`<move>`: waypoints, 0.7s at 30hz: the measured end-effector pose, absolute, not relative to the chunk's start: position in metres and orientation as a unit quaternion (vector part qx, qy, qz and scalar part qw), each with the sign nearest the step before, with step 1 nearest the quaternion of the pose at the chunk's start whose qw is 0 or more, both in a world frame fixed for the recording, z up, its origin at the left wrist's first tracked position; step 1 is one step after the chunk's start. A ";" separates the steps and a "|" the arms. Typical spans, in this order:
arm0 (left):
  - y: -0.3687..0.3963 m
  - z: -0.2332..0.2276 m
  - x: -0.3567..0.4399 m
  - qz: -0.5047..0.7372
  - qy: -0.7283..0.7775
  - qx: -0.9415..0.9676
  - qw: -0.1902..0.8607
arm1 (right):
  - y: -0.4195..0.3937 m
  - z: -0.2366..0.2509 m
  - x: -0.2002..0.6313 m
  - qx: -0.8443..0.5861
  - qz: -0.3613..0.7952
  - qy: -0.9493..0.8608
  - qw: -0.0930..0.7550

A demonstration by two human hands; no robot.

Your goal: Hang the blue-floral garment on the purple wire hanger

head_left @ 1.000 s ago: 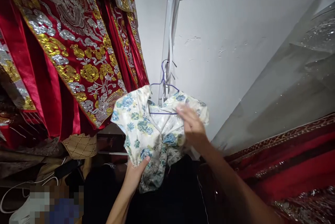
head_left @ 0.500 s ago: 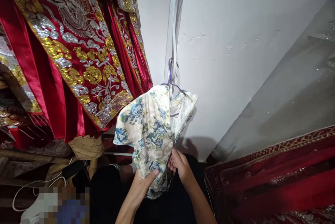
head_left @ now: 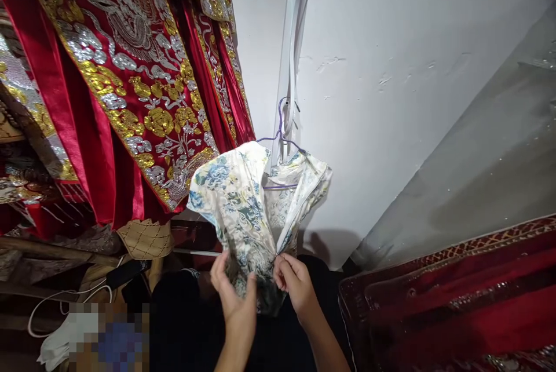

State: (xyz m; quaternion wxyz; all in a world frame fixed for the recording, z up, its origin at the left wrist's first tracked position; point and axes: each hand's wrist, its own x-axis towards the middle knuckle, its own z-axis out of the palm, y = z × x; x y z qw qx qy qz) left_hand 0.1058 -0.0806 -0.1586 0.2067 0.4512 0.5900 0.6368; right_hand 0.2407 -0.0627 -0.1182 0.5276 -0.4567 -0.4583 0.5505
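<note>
Floral cloth fills the middle of your view: a cream garment with blue flowers (head_left: 243, 204) hangs from a thin purple wire hanger (head_left: 281, 146), whose hook is caught on a white strip (head_left: 292, 59) running down the pale wall (head_left: 391, 70). Both of your hands sit at the garment's bottom edge, directly below the hanger. Your left hand (head_left: 237, 299) is partly closed, thumb in front and fingers curled behind a bunched fold of the fabric, so it has hold of the lower left part. Your right hand (head_left: 297, 285) is just beside it, fingers pinched together on the garment's open front edge where the pale lining shows. The two hands are near each other but not touching, with gathered cloth between them. Above your hands the garment spreads wide, its left shoulder close beside the red robes with gold and silver embroidery (head_left: 130, 88) hanging at your left. More red embroidered fabric (head_left: 456, 302) lies low at your right.
</note>
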 end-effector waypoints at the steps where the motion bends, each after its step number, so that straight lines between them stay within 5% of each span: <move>1: -0.082 -0.157 0.113 0.631 0.572 0.486 0.197 | -0.064 -0.117 0.237 -0.449 0.562 -0.464 0.516; 7: -0.064 -0.131 0.121 0.517 0.462 0.645 0.322 | -0.064 -0.092 0.240 -0.466 0.561 -0.510 0.455; 16: -0.061 -0.129 0.132 0.430 0.420 0.717 0.352 | 0.045 0.059 0.277 -0.427 0.449 -0.512 0.595; 21: -0.040 -0.111 0.136 0.426 0.395 0.724 0.372 | 0.046 0.085 0.273 -0.400 0.409 -0.561 0.598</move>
